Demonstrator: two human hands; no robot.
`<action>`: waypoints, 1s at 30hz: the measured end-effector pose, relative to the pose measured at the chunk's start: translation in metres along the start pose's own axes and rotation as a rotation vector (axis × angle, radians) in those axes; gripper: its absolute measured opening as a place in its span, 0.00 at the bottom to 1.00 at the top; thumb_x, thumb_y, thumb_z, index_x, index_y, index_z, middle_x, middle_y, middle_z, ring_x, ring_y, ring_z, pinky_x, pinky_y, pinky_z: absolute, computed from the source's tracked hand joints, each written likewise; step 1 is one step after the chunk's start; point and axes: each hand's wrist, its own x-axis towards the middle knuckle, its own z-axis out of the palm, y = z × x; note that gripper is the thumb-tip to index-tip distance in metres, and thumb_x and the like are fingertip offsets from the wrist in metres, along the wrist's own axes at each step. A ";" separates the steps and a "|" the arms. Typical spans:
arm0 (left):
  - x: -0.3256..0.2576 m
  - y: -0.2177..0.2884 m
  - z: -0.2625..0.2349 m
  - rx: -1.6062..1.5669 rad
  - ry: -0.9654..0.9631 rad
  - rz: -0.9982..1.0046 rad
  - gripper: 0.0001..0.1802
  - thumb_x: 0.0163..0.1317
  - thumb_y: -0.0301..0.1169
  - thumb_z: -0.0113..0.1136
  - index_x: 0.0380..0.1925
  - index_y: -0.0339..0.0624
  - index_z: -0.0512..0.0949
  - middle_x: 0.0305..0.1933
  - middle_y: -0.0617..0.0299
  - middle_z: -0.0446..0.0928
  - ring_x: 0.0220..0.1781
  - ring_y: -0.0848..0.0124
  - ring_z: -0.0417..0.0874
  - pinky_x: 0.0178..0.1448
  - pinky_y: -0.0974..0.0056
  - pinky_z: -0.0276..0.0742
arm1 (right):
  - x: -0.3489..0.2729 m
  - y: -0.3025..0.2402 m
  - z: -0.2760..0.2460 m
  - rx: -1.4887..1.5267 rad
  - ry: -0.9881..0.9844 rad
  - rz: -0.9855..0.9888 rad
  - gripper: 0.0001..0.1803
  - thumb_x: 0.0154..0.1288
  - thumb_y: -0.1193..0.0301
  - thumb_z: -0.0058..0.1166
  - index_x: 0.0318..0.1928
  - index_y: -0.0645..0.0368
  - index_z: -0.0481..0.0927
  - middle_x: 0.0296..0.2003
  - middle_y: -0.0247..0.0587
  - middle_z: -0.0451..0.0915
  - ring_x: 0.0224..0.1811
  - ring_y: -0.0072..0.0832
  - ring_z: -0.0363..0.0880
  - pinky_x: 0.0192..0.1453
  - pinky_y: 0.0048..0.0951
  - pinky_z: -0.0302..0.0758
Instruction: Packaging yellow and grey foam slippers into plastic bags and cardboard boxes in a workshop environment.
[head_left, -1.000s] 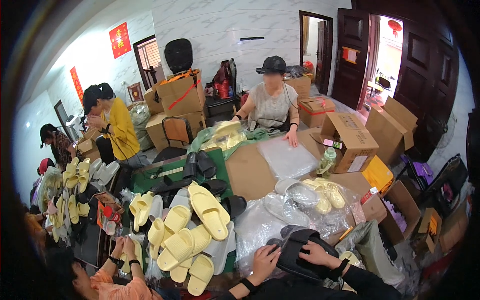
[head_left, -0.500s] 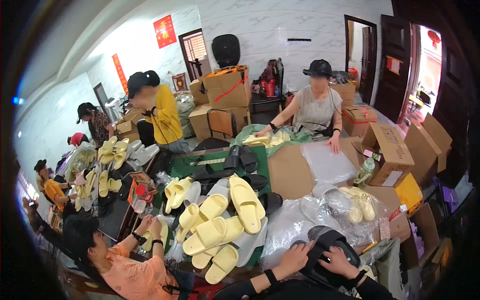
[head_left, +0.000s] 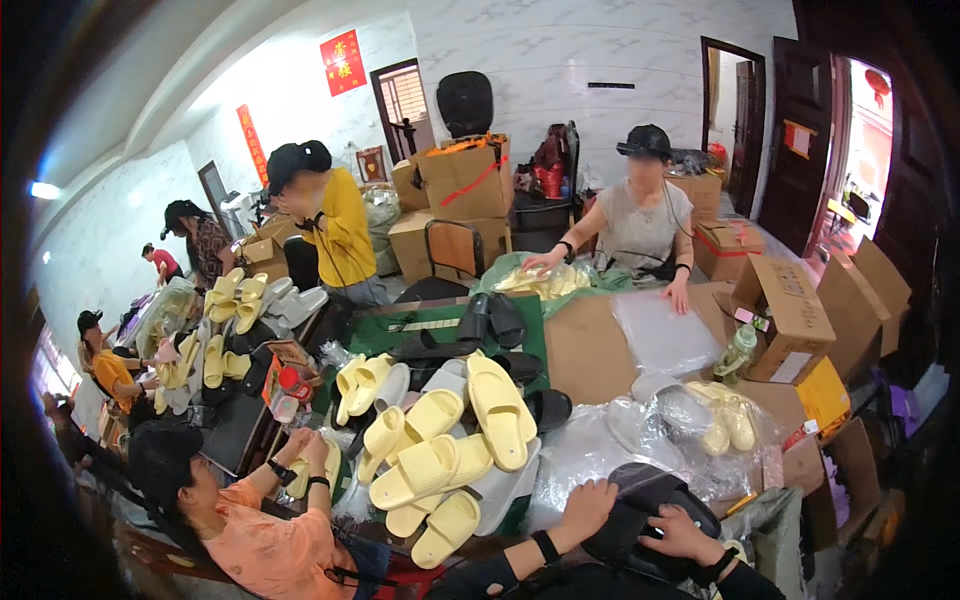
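A pair of black slippers (head_left: 640,540) lies in front of me at the near edge of the table, with a filmy sheen over its top like clear plastic. My left hand (head_left: 588,510) is at the slippers' left side, fingers curled in a pinch on what looks like the edge of a clear plastic bag (head_left: 636,480). Over the slippers' right side, my right hand (head_left: 682,534) is bent and grips them. To the left is a heap of pale yellow slippers (head_left: 425,475), with grey ones among them.
Ahead lie clear bags (head_left: 570,450) and bagged yellow slippers (head_left: 738,420). A green bottle (head_left: 737,350) and cardboard boxes (head_left: 785,310) stand at the right. Across the table a person rests a hand on stacked plastic sheets (head_left: 665,335); another in orange (head_left: 260,535) works at my left.
The slippers have dropped and turned flatter between my hands, and a film now shows over them. My left hand has shifted slightly; the right stays on the slippers. The whole view has tilted slightly.
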 end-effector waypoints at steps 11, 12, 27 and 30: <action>0.016 -0.027 -0.013 -0.214 0.239 -0.039 0.16 0.50 0.24 0.51 0.43 0.40 0.71 0.37 0.54 0.78 0.39 0.60 0.79 0.40 0.59 0.76 | 0.018 -0.016 -0.014 0.007 0.067 -0.142 0.18 0.54 0.57 0.57 0.34 0.60 0.79 0.30 0.47 0.70 0.41 0.42 0.71 0.55 0.43 0.64; 0.016 -0.024 -0.012 -0.228 0.229 -0.024 0.16 0.50 0.24 0.51 0.43 0.40 0.71 0.37 0.54 0.78 0.39 0.60 0.79 0.40 0.59 0.76 | 0.016 -0.013 -0.012 -0.011 0.054 -0.143 0.18 0.54 0.57 0.57 0.34 0.60 0.79 0.30 0.47 0.71 0.41 0.42 0.71 0.55 0.43 0.64; -0.004 0.000 0.000 -0.168 0.064 0.046 0.16 0.53 0.23 0.49 0.44 0.39 0.73 0.43 0.54 0.78 0.34 0.60 0.82 0.34 0.61 0.78 | -0.016 0.009 -0.018 0.325 0.065 0.026 0.16 0.56 0.63 0.58 0.38 0.63 0.78 0.35 0.52 0.73 0.41 0.47 0.73 0.45 0.39 0.70; -0.009 0.004 -0.008 -0.070 0.023 0.110 0.19 0.50 0.26 0.52 0.45 0.36 0.73 0.47 0.55 0.76 0.32 0.63 0.82 0.31 0.64 0.79 | -0.026 0.014 -0.018 0.307 0.000 0.142 0.16 0.56 0.63 0.58 0.39 0.63 0.77 0.36 0.52 0.72 0.42 0.47 0.72 0.47 0.39 0.69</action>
